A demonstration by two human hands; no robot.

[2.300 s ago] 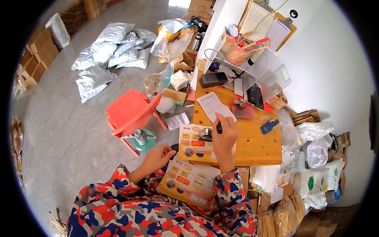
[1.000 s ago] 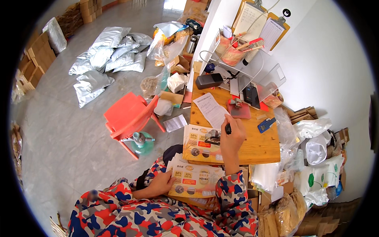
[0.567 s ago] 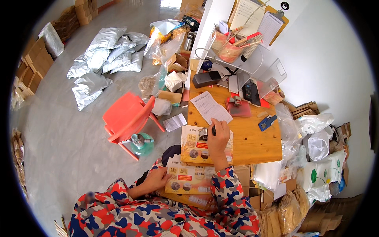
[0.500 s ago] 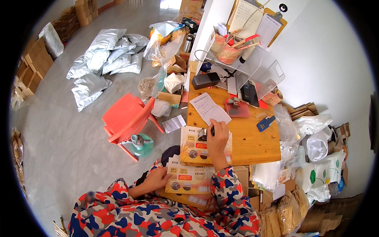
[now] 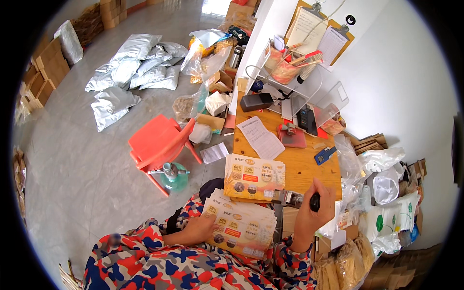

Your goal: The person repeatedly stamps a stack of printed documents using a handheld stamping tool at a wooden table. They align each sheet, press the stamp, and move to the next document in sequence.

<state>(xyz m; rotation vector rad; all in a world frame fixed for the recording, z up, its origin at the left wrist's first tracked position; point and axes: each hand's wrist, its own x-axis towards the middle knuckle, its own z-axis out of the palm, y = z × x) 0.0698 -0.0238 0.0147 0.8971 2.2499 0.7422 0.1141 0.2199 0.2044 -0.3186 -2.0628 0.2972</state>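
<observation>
My right hand (image 5: 315,212) is closed around the black handle of a metal hand stamp (image 5: 289,198), tilted on its side by the table's front edge. A stack of printed yellow and white packaging sheets (image 5: 254,178) lies on the wooden table (image 5: 309,169), left of the stamp. More of these sheets, fanned out, rest on my lap as a lower stack (image 5: 241,227). My left hand (image 5: 200,228) grips the left edge of that lap stack, its fingertips partly hidden. Beyond the table stack lies a handwritten form (image 5: 261,137).
A red ink pad (image 5: 292,137) and a blue stapler (image 5: 325,155) lie farther back on the table. A red plastic stool (image 5: 157,140) stands at the left, with a green spray bottle (image 5: 175,176) beside it. Plastic bags (image 5: 386,186) crowd the right side; silver pouches (image 5: 135,63) cover floor at far left.
My right hand has carried the stamp off the table stack, to the right and toward me. The lap sheets have spread and shifted; my left hand has moved slightly toward me.
</observation>
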